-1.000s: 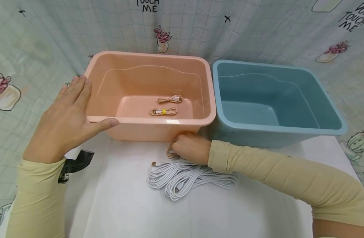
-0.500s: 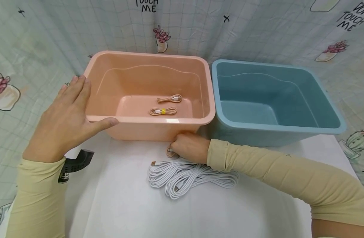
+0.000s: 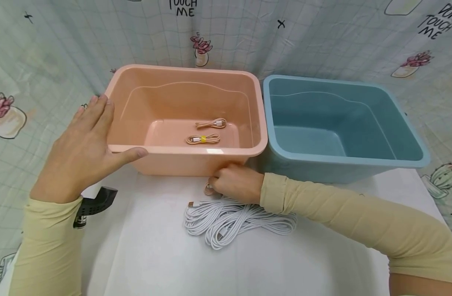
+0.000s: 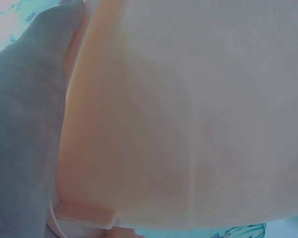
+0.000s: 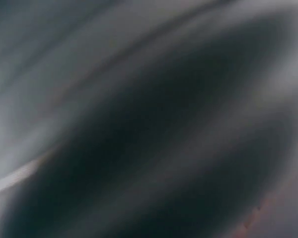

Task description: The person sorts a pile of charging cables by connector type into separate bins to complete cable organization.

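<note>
My left hand point(image 3: 78, 152) rests on the left end of the peach bin point(image 3: 189, 162), fingers straight along its rim and thumb over the front edge. Under the bin's front right corner, my right hand point(image 3: 238, 183) has its fingers curled on a coiled tan cable point(image 3: 208, 189). Only a small loop of that cable shows; the fingertips are hidden. Just in front of this hand lies a pile of coiled white cables point(image 3: 240, 222). Bare peach bin wall point(image 4: 179, 124) fills most of the left wrist view. The right wrist view is dark and blurred.
Inside the peach bin lie a tan cable with a yellow tie point(image 3: 203, 139) and another coiled tan cable point(image 3: 211, 123). A blue bin point(image 3: 344, 160) stands to its right. Both are on a white-covered table point(image 3: 226, 271), with a patterned curtain point(image 3: 240, 41) behind.
The visible loop of the tan cable at my right hand has shifted slightly to the left. My left hand and both bins have stayed put.
</note>
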### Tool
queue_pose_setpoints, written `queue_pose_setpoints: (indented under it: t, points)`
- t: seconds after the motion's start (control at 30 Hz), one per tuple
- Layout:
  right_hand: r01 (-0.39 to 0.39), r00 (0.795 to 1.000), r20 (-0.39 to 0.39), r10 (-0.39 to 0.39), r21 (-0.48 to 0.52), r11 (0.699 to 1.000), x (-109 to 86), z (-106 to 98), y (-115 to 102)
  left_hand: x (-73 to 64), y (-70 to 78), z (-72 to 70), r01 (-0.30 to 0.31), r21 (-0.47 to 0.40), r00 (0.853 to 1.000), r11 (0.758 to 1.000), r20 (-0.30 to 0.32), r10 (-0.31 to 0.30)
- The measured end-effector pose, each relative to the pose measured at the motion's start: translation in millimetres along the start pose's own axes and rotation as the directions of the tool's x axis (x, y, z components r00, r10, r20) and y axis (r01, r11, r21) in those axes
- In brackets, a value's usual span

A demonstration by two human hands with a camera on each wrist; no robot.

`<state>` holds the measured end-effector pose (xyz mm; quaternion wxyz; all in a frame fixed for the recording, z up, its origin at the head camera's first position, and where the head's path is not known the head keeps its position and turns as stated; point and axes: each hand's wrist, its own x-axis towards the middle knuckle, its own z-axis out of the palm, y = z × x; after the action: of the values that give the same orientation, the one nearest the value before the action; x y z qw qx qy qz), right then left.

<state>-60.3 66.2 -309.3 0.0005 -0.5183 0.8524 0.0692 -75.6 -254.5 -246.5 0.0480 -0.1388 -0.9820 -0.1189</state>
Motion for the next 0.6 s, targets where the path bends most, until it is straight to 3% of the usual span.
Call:
queue_pose_setpoints:
  t: [0.6]
  points:
    - [-0.031,0.983,-0.176,0.049,0.107,0.994,-15.4,-17,2,0.1,2.2,-1.6,0.014,0.0,1.0,1.0,0.005,-0.014]
